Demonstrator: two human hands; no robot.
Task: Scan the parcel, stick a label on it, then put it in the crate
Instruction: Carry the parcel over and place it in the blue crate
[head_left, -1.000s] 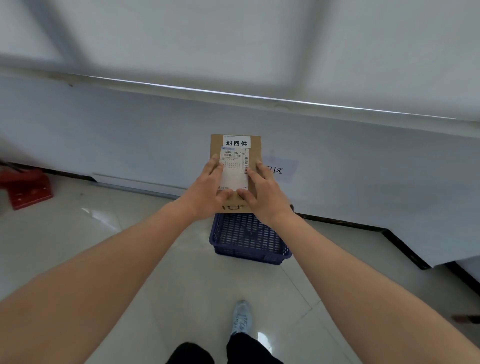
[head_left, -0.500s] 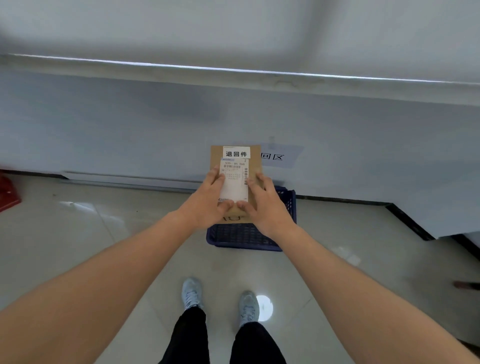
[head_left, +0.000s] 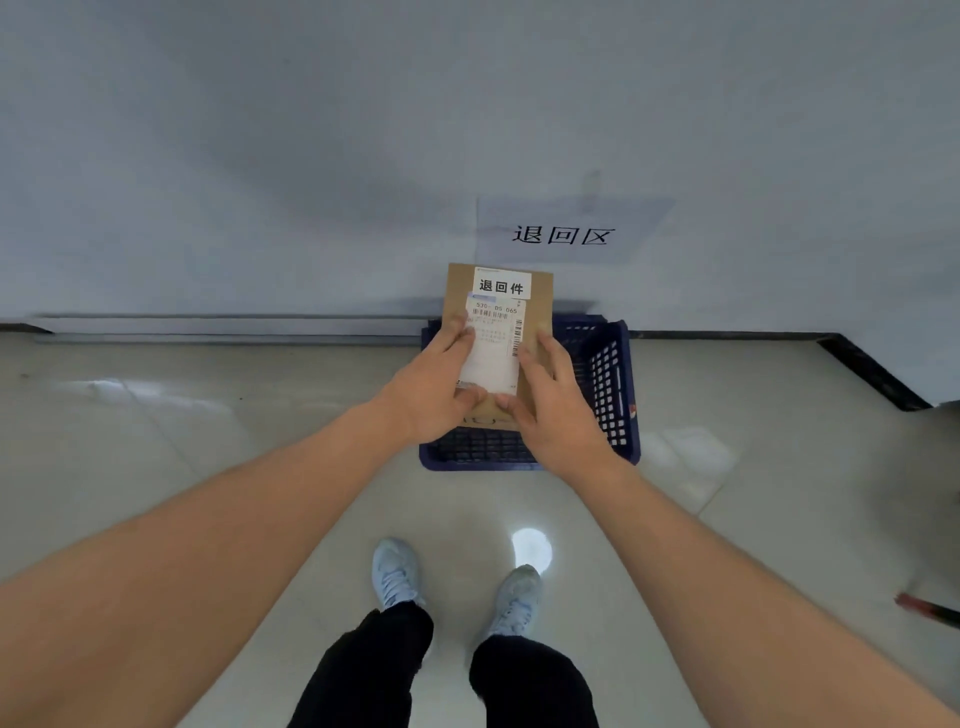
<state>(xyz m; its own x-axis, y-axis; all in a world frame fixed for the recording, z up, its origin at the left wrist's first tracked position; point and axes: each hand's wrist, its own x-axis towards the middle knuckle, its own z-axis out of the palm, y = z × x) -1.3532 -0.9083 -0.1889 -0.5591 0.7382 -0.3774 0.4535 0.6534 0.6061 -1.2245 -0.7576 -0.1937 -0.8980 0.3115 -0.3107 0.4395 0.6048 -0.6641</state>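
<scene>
I hold a flat brown cardboard parcel (head_left: 540, 312) in both hands over a dark blue latticed crate (head_left: 613, 384) that stands on the floor against the wall. The parcel carries a white shipping label with barcodes (head_left: 496, 338) and a smaller white sticker with black characters (head_left: 502, 285) at its top. My left hand (head_left: 434, 387) grips the parcel's left edge and my right hand (head_left: 553, 400) grips its right edge, thumbs on the label's lower corners. The parcel's bottom edge hangs above the crate's inside.
A paper sign with black characters (head_left: 563, 234) is stuck on the grey wall above the crate. My two feet in pale shoes (head_left: 397, 571) stand on a glossy tiled floor just short of the crate. A red-and-black object (head_left: 930, 609) lies at the far right.
The view has tilted down and I have stepped closer to the crate. The parcel, held the same way in both hands, now hangs lower, directly over the crate.
</scene>
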